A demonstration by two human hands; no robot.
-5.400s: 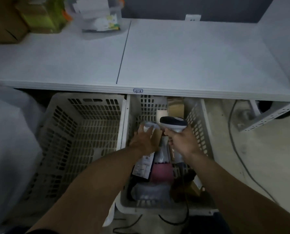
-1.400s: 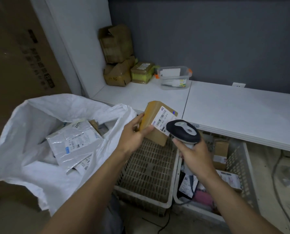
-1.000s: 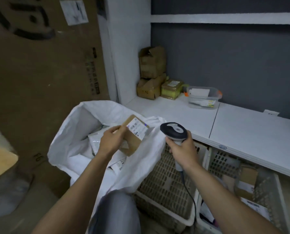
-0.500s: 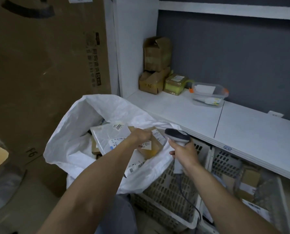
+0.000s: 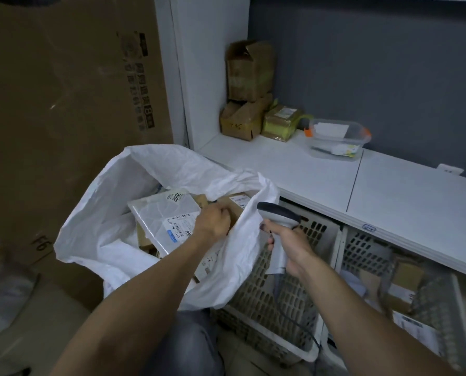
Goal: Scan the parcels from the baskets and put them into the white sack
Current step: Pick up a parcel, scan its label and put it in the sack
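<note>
Placing: left hand [image 5: 212, 222] holds box [image 5: 235, 210] in sack [image 5: 172, 169], right hand [image 5: 291, 246] grips scanner [image 5: 278, 211]; next I release, reach the basket [image 5: 362, 251].

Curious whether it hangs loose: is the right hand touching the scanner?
Touching. In the head view, the right hand curls its fingers round the scanner handle.
</note>
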